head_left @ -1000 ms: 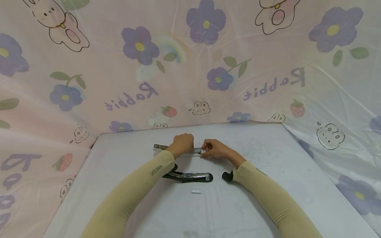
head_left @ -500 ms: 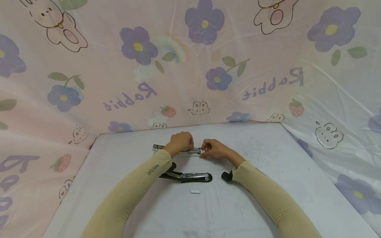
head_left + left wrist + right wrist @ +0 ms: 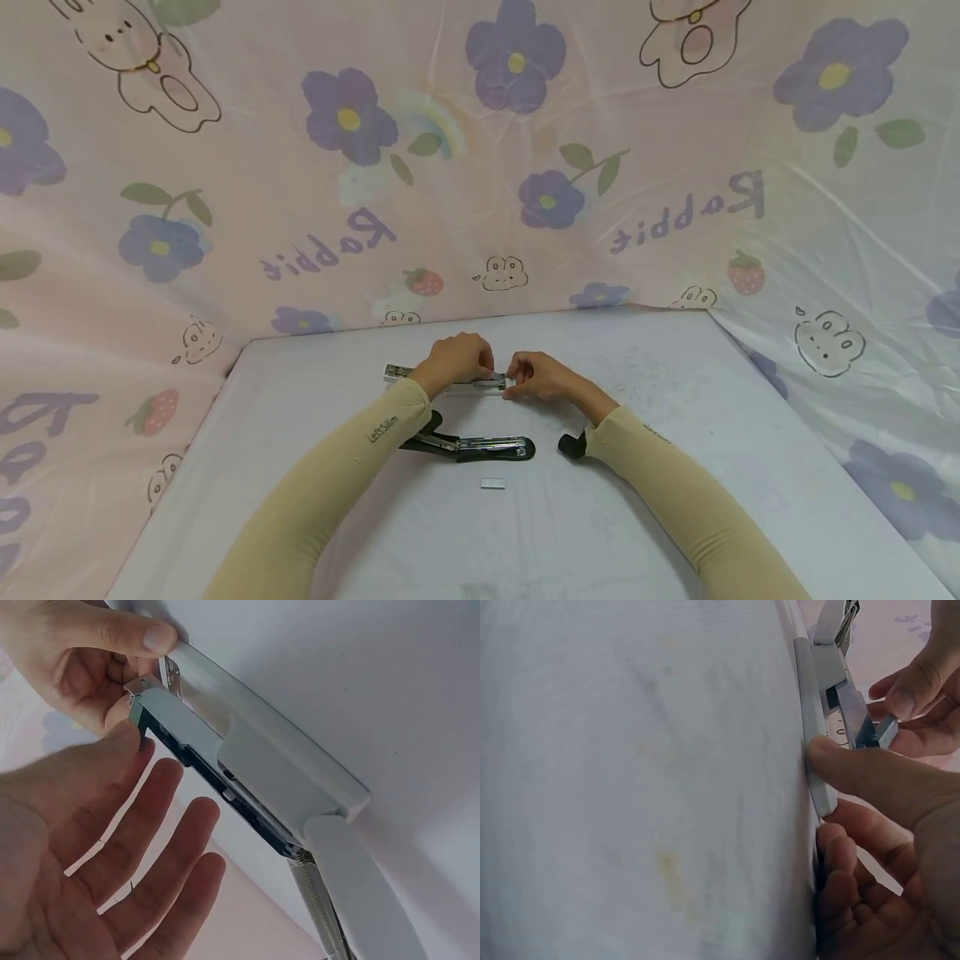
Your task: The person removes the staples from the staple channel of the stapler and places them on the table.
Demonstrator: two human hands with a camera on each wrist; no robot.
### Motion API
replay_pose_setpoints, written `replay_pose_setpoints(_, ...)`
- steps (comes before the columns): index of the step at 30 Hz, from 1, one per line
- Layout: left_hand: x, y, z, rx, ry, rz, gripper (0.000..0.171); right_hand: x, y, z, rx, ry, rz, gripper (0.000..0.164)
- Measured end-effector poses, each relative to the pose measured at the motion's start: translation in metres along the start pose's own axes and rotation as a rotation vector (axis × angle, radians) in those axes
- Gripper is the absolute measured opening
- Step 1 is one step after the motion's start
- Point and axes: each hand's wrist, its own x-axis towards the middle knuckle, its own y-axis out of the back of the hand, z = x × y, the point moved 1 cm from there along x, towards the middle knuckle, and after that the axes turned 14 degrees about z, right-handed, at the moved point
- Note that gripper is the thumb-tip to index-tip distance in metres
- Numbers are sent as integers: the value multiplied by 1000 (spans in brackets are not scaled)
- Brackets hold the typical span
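A white stapler (image 3: 277,750) lies opened out on the table, its top arm folded back to the left. My left hand (image 3: 456,358) is above its magazine. Thumb and index finger pinch a short strip of staples (image 3: 887,732) at the magazine's front end, while the other fingers extend loosely. From the right, my right hand (image 3: 547,377) grips the front end of the stapler's base, thumb on one side and fingers curled below. How far the strip sits in the magazine cannot be told.
Nearer the person, a black stapler (image 3: 491,448) lies opened out, partly behind the left sleeve. In front of it is another strip of staples (image 3: 492,483). A black strap piece (image 3: 572,446) shows at the right wrist. Patterned cloth (image 3: 495,167) hangs behind the table.
My left fingers have shifted slightly right along the white stapler, to its front end beside the right hand. The right hand stays on the base, and the black stapler has not moved.
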Motion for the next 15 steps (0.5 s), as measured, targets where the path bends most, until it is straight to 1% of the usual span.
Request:
replay_pose_setpoints(7, -2, 2, 0, 25, -23, -6, 7, -1, 0, -2, -4, -10, 3, 29)
replay_pose_setpoints(15, -6, 8, -7, 2, -21, 22, 8, -1, -1, -3, -14, -7, 9, 28)
